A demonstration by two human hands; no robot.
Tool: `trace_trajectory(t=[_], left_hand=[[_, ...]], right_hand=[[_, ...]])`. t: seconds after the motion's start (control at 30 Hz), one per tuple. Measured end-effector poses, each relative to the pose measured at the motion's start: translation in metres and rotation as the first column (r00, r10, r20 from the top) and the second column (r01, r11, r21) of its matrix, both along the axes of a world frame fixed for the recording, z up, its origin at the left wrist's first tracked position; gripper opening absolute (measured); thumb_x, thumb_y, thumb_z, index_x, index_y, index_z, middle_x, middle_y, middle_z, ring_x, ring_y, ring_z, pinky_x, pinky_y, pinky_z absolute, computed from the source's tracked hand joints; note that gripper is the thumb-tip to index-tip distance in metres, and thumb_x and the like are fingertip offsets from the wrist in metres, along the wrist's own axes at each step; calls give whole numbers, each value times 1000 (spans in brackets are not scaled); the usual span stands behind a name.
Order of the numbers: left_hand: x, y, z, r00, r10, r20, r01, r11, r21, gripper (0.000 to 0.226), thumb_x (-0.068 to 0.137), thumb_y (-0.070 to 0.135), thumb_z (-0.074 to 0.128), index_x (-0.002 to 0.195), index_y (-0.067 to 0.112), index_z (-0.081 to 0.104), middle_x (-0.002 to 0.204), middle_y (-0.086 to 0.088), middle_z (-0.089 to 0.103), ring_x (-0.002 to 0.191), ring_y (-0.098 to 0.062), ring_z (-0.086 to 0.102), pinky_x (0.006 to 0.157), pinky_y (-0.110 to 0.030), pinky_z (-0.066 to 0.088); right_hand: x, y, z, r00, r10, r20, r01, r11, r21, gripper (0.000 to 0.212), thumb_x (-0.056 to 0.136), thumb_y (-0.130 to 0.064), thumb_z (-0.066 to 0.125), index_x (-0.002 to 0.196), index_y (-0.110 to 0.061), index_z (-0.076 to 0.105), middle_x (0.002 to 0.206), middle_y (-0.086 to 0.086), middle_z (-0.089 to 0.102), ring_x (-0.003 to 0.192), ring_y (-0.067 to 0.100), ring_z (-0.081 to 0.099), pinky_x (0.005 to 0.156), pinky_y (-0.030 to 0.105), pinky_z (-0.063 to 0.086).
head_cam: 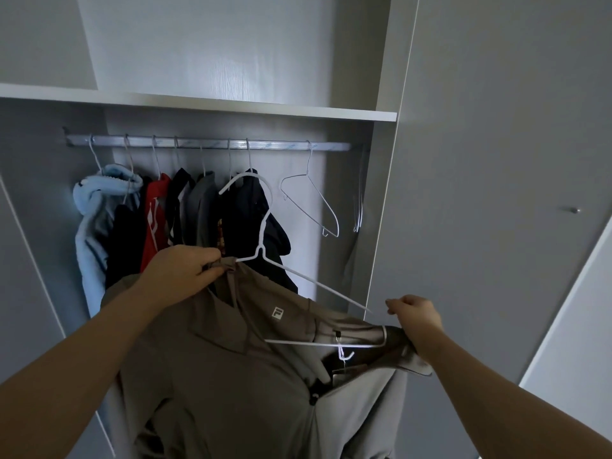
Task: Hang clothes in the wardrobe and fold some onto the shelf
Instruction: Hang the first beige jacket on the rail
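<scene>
At the wardrobe [384, 193], left hand [180, 271] and right hand [419, 314] grip the taupe hoodie [231, 359].

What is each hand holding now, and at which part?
Both hold the brown hoodie, partly on a white hanger. The left hand grips its neckline beside the hanger's neck; the right hand grips its shoulder fabric at the hanger's end.
</scene>
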State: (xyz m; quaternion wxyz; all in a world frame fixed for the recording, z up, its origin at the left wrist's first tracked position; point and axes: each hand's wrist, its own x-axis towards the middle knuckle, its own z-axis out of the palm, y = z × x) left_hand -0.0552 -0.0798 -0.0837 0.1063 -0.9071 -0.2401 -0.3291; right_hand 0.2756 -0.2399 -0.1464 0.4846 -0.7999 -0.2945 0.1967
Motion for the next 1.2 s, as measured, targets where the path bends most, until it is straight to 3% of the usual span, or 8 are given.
trace_trajectory(t=[0.23,0.37,0.5,0.8,0.87,0.93,1.03,1.2], left_hand=[[26,-18,-9,992,-43,-120,57,992,113,37,78,35,43,50,13,52,43,3,51,36,-9,48,33,-15,34],[59,-37,-30,992,-46,-120,56,995,85,28,76,28,64,56,13,52,49,0,55,42,-16,55,38,-20,39],[88,-47,-57,980,71,-188,-101,983,-155,28,95,39,41,74,20,42,78,-1,60,77,-18,60,57,-27,36],[95,-51,-58,977,71,203,55,828,-558,42,86,29,63,52,26,38,52,8,42,55,-6,44,55,-28,36],[98,-52,-56,964,84,252,75,823,-563,44,85,30,65,50,25,38,50,8,41,52,-3,42,55,-28,34],[98,-50,-51,945,100,313,104,812,-574,47,84,27,66,48,26,36,48,8,40,52,-5,42,55,-29,34],[95,-43,-34,918,132,373,114,813,-571,45,83,25,68,48,23,39,49,6,42,55,-13,46,57,-31,35],[93,-35,-7,945,91,315,107,822,-559,34,78,30,71,56,15,51,57,-3,51,63,-20,52,63,-34,42]], right_hand=[[-18,16,10,999,-10,-32,15,986,164,27,84,-17,59,77,9,61,53,8,41,60,23,39,58,30,34],[-50,35,24,996,23,-89,3,959,282,24,81,-16,60,58,-9,59,45,0,42,53,22,38,55,28,33],[-68,43,38,959,83,-271,52,889,455,39,76,-5,50,39,-17,49,40,-2,33,48,20,28,50,29,27],[-67,42,65,700,141,-700,319,815,484,27,87,6,33,66,-12,36,53,3,30,33,9,27,31,12,21],[-66,39,70,826,100,-555,218,851,478,27,88,4,32,71,-13,44,63,7,41,43,15,36,35,17,31],[-60,33,68,991,-37,-125,90,892,443,26,86,3,34,83,-14,53,83,12,54,62,20,51,56,25,44],[-46,21,59,831,-103,547,10,985,170,26,91,-11,41,109,-16,59,117,8,54,109,27,47,92,33,28],[-44,20,62,753,96,650,27,984,-177,51,100,-42,21,99,-12,63,108,15,64,107,32,54,93,38,30]])
